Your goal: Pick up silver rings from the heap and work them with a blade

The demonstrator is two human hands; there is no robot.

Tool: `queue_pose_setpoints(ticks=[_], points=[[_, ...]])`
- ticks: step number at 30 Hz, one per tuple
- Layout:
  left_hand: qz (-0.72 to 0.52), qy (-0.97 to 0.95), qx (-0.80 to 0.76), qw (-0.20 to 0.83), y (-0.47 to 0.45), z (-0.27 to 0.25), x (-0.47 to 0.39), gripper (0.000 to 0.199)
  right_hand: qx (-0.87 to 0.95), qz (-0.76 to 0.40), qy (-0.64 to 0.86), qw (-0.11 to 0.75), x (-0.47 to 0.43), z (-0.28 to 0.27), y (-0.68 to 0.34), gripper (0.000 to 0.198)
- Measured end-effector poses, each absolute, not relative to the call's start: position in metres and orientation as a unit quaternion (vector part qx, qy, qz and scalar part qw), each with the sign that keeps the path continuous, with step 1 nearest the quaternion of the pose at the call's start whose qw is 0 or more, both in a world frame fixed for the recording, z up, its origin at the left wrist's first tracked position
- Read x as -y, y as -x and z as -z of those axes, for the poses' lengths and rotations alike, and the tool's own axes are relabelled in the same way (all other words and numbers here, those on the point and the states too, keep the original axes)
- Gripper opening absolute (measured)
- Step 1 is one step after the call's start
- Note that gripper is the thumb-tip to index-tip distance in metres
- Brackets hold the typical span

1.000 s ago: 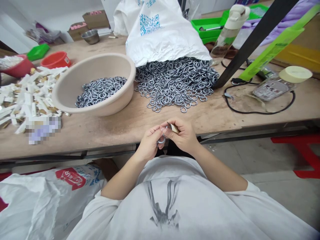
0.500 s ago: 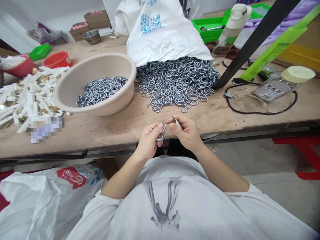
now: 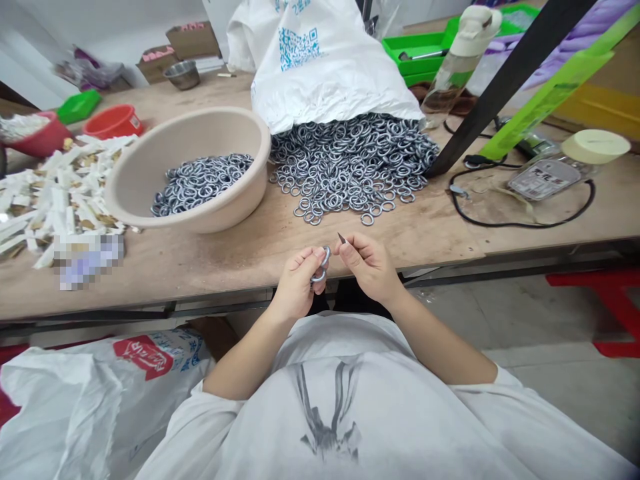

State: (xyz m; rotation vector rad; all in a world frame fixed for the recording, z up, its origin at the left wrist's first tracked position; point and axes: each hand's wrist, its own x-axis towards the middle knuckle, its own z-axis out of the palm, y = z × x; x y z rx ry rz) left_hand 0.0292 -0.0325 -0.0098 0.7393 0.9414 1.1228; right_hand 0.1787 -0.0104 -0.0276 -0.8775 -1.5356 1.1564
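Observation:
Between the thumb and fingers of my left hand [image 3: 297, 280] are grey rings [image 3: 320, 275], at least two showing past the fingertips. My right hand [image 3: 373, 267] is closed around a small blade [image 3: 341, 238] whose dark pointed tip sticks out above the thumb; its handle is hidden in the fingers. The two hands face each other close together at the table's front edge, the blade tip apart from the rings. Beyond them, a heap of the same grey rings [image 3: 350, 167] spills from a white sack [image 3: 330, 73]. More rings [image 3: 205, 180] lie in a beige basin [image 3: 187, 223].
White strips [image 3: 60, 193] cover the wooden table [image 3: 210, 267] at left, near a red bowl [image 3: 113, 121]. A black post [image 3: 510, 87], a water bottle [image 3: 463, 60], a jar [image 3: 550, 177] and a black cable [image 3: 520, 225] stand or lie right. A red stool [image 3: 610, 287] is below.
My right hand has turned slightly, and the blade has shifted in its fingers so that mainly the dark tip shows. The left hand still pinches the rings in the same place.

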Motion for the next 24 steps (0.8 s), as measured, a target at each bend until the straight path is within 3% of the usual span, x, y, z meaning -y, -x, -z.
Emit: queue_pose_setpoints(ticks=[7, 24], points=[[-0.503, -0.334, -0.418, 0.679, -0.0299, 0.0117, 0.0317, 0.043, 0.66, -0.441, 0.371, 0.482, 0.0118, 0.0304, -0.1808, 0.05], [-0.504, -0.332, -0.411, 0.683, -0.0283, 0.0129, 0.0318, 0.042, 0.672, -0.427, 0.367, 0.481, 0.0126, 0.0297, -0.1786, 0.042]])
